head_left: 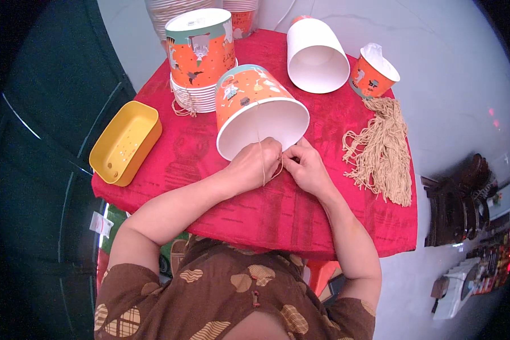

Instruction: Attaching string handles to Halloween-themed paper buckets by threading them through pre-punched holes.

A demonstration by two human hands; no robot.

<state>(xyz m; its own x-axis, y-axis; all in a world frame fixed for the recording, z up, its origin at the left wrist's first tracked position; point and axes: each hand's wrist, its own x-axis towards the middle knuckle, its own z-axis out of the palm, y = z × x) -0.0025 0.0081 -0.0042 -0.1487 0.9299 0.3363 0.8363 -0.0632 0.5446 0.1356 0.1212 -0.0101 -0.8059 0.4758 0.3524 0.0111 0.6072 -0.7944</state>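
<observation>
From my remote station I note, nearest the wearer, both forearms entering from the lower edge over a table covered with a red cloth (266, 209). The left hand (254, 164) is closed, fingers pinching a thin tan string (261, 161) that runs upward from it across the mouth of the paper bucket (258, 110). The right hand (307, 165) is likewise curled, fingertips pinching the same string just beside the left; the two hands are touching or nearly so, and I cannot tell whether a knot lies between them. The bucket lies on its side directly ahead of both hands, its open white mouth facing the wearer and its rim touching or just above the knuckles; its long axis runs from the hands away and to the left, orange printed base farthest off. The left hand sits slightly nearer the rim's centre. To the right, a bundle of cut tan strings (382, 147) lies on the cloth, apart from the right hand. To the left, a yellow tray (126, 141) overhangs the table edge. Farther off stand a stack of printed buckets (201, 56), a white bucket on its side (317, 54) and a small orange cup (373, 72).
</observation>
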